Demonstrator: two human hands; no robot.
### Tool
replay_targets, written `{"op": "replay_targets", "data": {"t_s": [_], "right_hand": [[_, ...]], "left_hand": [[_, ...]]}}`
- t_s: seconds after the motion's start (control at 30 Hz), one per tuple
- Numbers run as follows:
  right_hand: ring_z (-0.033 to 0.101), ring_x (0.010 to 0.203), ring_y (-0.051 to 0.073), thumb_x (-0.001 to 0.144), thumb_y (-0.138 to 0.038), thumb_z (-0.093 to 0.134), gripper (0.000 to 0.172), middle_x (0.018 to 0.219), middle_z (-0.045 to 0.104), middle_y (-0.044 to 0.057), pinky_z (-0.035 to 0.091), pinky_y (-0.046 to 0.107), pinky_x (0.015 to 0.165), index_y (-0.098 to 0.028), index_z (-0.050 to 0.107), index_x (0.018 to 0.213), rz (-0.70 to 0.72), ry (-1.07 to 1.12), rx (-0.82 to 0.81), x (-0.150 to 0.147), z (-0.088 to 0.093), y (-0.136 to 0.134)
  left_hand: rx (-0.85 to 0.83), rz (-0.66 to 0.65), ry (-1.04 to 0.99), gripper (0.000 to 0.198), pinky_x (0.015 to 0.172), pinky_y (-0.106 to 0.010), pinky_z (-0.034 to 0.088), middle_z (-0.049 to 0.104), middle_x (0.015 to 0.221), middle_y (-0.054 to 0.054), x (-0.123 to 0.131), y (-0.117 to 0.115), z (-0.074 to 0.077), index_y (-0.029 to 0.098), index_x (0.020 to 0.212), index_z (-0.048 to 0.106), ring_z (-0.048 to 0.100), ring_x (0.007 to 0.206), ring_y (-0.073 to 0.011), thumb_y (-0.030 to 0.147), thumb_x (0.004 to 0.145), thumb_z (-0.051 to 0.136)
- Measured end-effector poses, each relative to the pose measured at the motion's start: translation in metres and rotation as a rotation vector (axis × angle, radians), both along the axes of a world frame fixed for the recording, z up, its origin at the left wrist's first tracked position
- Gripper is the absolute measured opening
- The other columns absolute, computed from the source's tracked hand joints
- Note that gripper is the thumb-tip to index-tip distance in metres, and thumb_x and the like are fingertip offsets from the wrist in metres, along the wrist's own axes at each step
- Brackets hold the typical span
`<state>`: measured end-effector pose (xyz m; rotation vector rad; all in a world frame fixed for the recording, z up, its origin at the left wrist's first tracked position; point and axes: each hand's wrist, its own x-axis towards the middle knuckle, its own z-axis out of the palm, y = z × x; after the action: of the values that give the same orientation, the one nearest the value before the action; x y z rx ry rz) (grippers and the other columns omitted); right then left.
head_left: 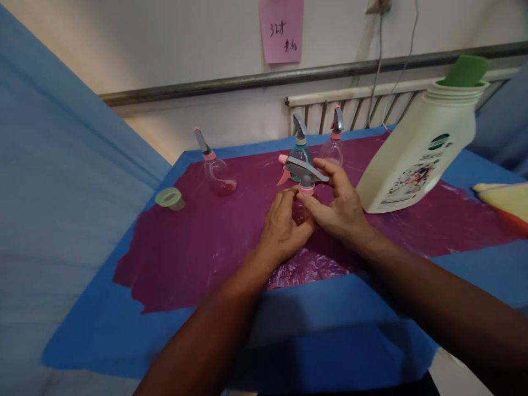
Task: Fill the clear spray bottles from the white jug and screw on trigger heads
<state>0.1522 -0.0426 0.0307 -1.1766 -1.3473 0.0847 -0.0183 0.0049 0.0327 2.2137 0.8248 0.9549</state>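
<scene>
Both hands are right on the spray bottle (306,179), front and centre on the purple plastic sheet (198,247), grey trigger head up top and pink collar below it! The left hand (284,226) curls round the clear body, fingers bent along its side and thumb reaching across the front, hiding most of it. Up higher, the right hand (344,206) pinches in at the pink collar with its thumb, while its forefinger arches up by the rear end of the grey head; whether that finger actually touches, I cannot tell. The nozzle points to the left, with a pink trigger hanging beneath it. Just behind, partly covered by that head, stands a teal bottle (301,150) with a pale collar, and beside it a clear bottle (333,149) with a pink one. Over to the left, well apart, there's a pink-collared bottle (218,175) with a little reddish liquid at the bottom, and near it a pale green cup-like piece (169,198) with a wide rim. On the right, towering near the right hand, is the big cream container (416,148), a green piece (466,70) standing in its open mouth. Under the sheet spreads a blue cloth (94,330), and on the wall above hangs a pink note (282,33) with handwriting.
</scene>
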Motion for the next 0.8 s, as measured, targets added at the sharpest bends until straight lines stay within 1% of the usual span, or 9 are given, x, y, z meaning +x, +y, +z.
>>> {"op": "replay_targets", "data": {"t_s": [0.07,0.17,0.27,0.37,0.47,0.53,0.6,0.7,0.8], "right_hand": [[0.072,0.152,0.035,0.102,-0.036,0.081,0.071,0.168,0.07,0.013,0.058,0.064,0.135,-0.034,0.057,0.169,0.029,0.006,-0.015,-0.0008,-0.0002,-0.0006],[0.072,0.153,0.034,0.105,-0.032,0.075,0.076,0.175,0.064,0.013,0.058,0.062,0.135,-0.035,0.05,0.176,0.094,0.001,-0.021,-0.0017,-0.0011,-0.0012],[0.069,0.156,0.037,0.099,-0.035,0.083,0.082,0.174,0.065,0.013,0.056,0.064,0.136,-0.034,0.051,0.176,0.055,-0.003,-0.004,-0.0008,-0.0023,0.0006],[0.071,0.152,0.037,0.096,-0.04,0.088,0.078,0.167,0.07,0.012,0.058,0.065,0.135,-0.034,0.058,0.168,-0.011,0.007,-0.002,0.0004,-0.0018,0.0015],[0.074,0.149,0.034,0.103,-0.037,0.079,0.071,0.17,0.068,0.01,0.059,0.062,0.134,-0.036,0.056,0.171,0.031,0.019,-0.01,-0.0003,0.0,-0.001],[0.075,0.148,0.032,0.107,-0.035,0.073,0.072,0.175,0.065,0.01,0.06,0.059,0.134,-0.037,0.05,0.176,0.078,0.018,-0.025,-0.0013,0.0007,-0.0025],[0.075,0.148,0.031,0.106,-0.035,0.075,0.077,0.175,0.065,0.011,0.06,0.059,0.133,-0.037,0.047,0.178,0.081,0.013,-0.021,-0.0018,0.0005,-0.0024],[0.074,0.149,0.034,0.099,-0.039,0.086,0.082,0.168,0.069,0.012,0.06,0.061,0.133,-0.034,0.052,0.173,0.013,0.014,0.002,-0.0008,-0.0014,0.0001],[0.076,0.145,0.035,0.098,-0.04,0.088,0.076,0.16,0.074,0.012,0.06,0.062,0.133,-0.033,0.058,0.168,0.0,0.032,-0.006,0.0,-0.0031,0.0018]], "left_hand": [[0.003,-0.001,0.004,0.057,0.119,-0.054,0.061,0.073,0.15,-0.013,-0.0001,-0.0004,0.0006,0.026,0.152,0.062,0.073,0.138,-0.0348,0.035,0.102,0.087],[0.002,-0.009,0.007,0.055,0.118,-0.055,0.062,0.073,0.151,-0.014,-0.0005,-0.001,0.0019,0.025,0.15,0.063,0.073,0.139,-0.0354,0.034,0.101,0.087],[-0.007,0.0,0.004,0.054,0.117,-0.054,0.062,0.074,0.147,-0.013,-0.0003,-0.0015,0.0022,0.027,0.151,0.063,0.074,0.138,-0.0347,0.032,0.102,0.086],[-0.001,0.006,0.001,0.059,0.118,-0.055,0.061,0.074,0.147,-0.013,0.0,-0.0015,0.0018,0.027,0.155,0.061,0.074,0.138,-0.035,0.033,0.101,0.086],[0.012,-0.01,0.01,0.062,0.12,-0.056,0.061,0.074,0.152,-0.014,0.0001,-0.0012,0.0018,0.027,0.157,0.06,0.073,0.139,-0.0357,0.036,0.102,0.087],[0.013,-0.011,0.014,0.059,0.119,-0.056,0.061,0.075,0.151,-0.014,0.0,-0.0012,0.0022,0.027,0.155,0.061,0.073,0.138,-0.0356,0.037,0.103,0.086],[0.01,-0.007,0.01,0.054,0.118,-0.054,0.061,0.075,0.148,-0.013,0.0001,-0.0014,0.0025,0.025,0.151,0.063,0.074,0.136,-0.0349,0.035,0.103,0.086],[0.01,-0.004,0.003,0.054,0.117,-0.052,0.062,0.075,0.146,-0.013,0.0003,-0.0021,0.0027,0.025,0.151,0.063,0.075,0.135,-0.0332,0.031,0.102,0.085],[0.011,-0.011,0.007,0.059,0.118,-0.052,0.061,0.074,0.148,-0.013,0.0002,-0.0023,0.0023,0.025,0.155,0.062,0.075,0.137,-0.0333,0.032,0.102,0.086]]}}
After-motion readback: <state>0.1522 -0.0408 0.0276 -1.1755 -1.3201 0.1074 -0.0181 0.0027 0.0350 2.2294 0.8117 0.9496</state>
